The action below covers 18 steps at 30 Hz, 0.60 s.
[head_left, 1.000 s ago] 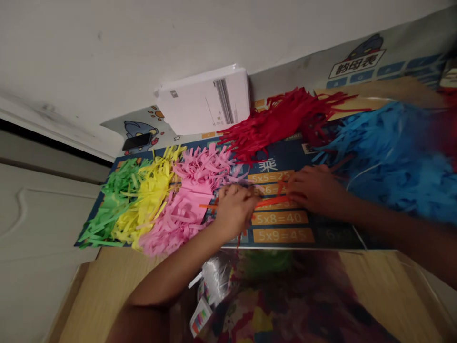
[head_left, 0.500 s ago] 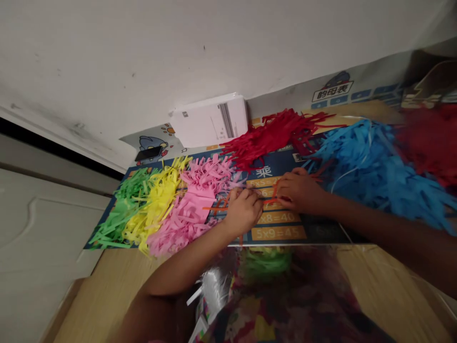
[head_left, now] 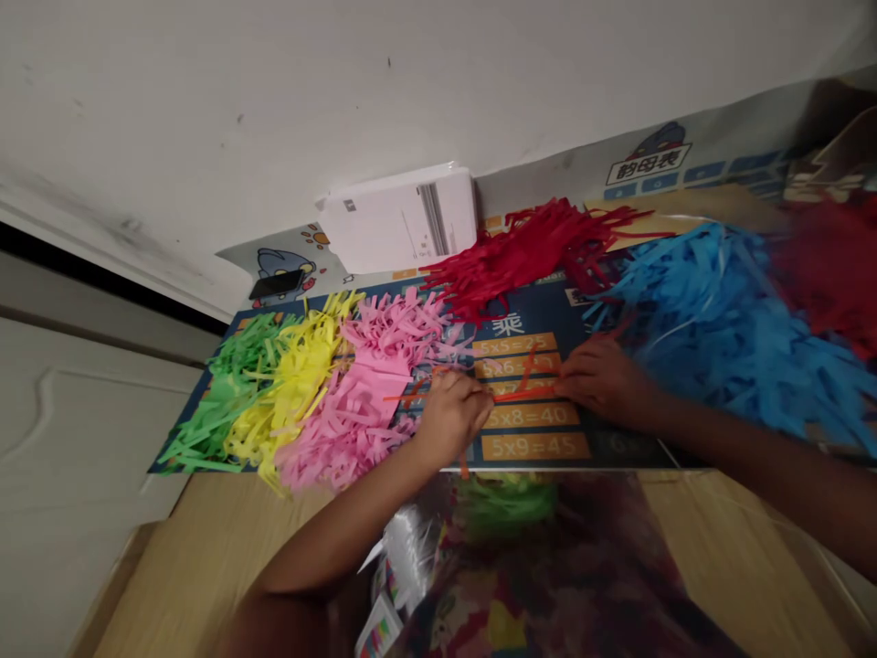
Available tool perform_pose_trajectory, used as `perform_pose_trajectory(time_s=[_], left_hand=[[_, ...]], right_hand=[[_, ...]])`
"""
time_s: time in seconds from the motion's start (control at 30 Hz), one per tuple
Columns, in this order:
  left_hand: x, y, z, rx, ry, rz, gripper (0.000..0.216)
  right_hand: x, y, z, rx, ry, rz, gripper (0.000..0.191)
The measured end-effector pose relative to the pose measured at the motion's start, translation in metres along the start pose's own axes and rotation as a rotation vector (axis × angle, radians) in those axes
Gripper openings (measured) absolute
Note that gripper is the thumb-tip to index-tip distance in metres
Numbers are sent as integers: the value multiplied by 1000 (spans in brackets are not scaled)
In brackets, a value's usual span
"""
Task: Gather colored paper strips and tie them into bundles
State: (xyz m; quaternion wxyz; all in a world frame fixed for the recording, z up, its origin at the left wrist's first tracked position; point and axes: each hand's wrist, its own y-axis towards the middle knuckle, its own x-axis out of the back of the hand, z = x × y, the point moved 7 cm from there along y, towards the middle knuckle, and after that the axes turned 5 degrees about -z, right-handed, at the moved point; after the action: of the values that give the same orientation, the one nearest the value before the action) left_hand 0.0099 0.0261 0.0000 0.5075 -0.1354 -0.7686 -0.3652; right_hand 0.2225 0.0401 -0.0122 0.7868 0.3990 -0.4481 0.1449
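Orange paper strips (head_left: 524, 394) stretch between my two hands, low over the printed multiplication mat (head_left: 534, 447). My left hand (head_left: 453, 413) is closed on their left part, and a strip end pokes out beyond it toward the pink fringed paper (head_left: 380, 370). On the other side, my right hand (head_left: 603, 379) pinches the strips beside the blue fringed paper (head_left: 740, 320). One strand rises loosely from the middle. How the strips are joined is too blurred to tell.
Yellow (head_left: 291, 384) and green fringed paper (head_left: 229, 393) lie on the left. Red fringed paper (head_left: 534, 256) sits behind my hands, beside a white box (head_left: 401, 224) against the wall. A black phone (head_left: 278, 283) lies at the back left. More green fringe (head_left: 511, 503) is below the mat's front edge.
My hands have moved apart, the right one to the right and the left slightly to the left. A longer stretch of orange strip now shows between them.
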Motion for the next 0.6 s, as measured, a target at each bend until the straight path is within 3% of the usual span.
perform_pose_trajectory(time_s=[0.23, 0.33, 0.6], left_hand=[[-4, -1, 22, 258, -252, 76, 13], [-7, 2, 21, 257, -178, 134, 15], [-15, 22, 16, 216, 175, 451, 18]], right_hand=[[-11, 3, -21, -197, 268, 41, 26], [-11, 3, -22, -231, 250, 57, 25], [-17, 12, -21, -270, 122, 207, 17]])
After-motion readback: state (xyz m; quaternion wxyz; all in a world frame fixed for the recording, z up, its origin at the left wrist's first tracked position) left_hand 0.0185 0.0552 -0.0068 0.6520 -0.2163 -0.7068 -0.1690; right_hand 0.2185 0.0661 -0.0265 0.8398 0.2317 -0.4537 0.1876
